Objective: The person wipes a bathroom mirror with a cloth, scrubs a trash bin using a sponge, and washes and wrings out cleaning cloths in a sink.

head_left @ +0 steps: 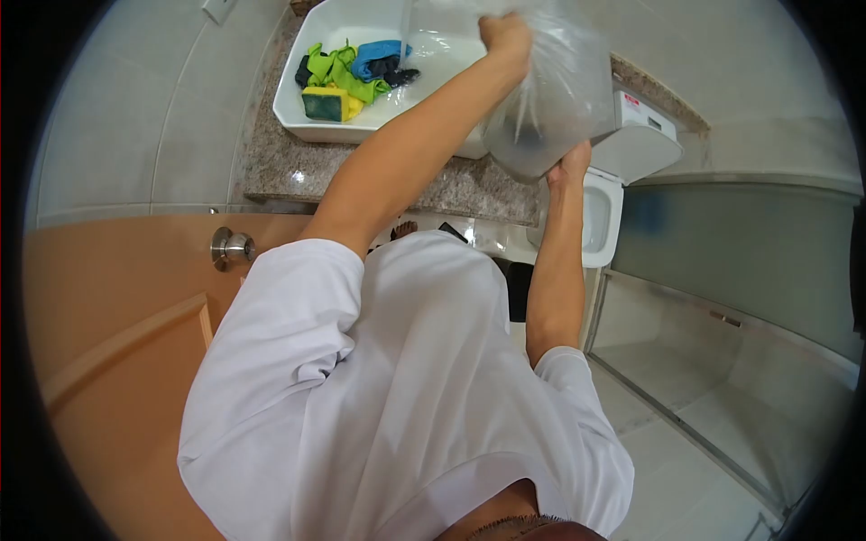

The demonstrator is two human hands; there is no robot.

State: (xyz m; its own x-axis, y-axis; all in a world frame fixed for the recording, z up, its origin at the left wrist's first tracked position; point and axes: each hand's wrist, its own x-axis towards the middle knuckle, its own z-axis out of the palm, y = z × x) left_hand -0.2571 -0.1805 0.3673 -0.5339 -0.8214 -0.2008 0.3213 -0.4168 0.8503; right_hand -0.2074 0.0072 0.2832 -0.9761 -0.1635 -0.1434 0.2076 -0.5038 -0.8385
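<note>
My left hand (507, 41) is closed around the gathered upper part of a clear plastic bag (568, 81). The bag hangs over the right end of the white sink basin and the counter edge. Something greyish shows through its rounded bottom, too blurred to name. Low on the bag's right side, my right hand (570, 165) grips and supports it, fingers partly hidden. In the basin's left end lie a lime-green cloth (341, 72), a blue cloth (377, 56), dark cloth pieces and a yellow-and-green sponge (327, 104).
The white basin (338, 132) sits on a granite counter (298, 171), with water inside. A toilet (603, 221) with raised lid stands to the right, beside a glass shower screen (749, 243). A wooden door (117, 298) with a round knob (232, 248) is at left.
</note>
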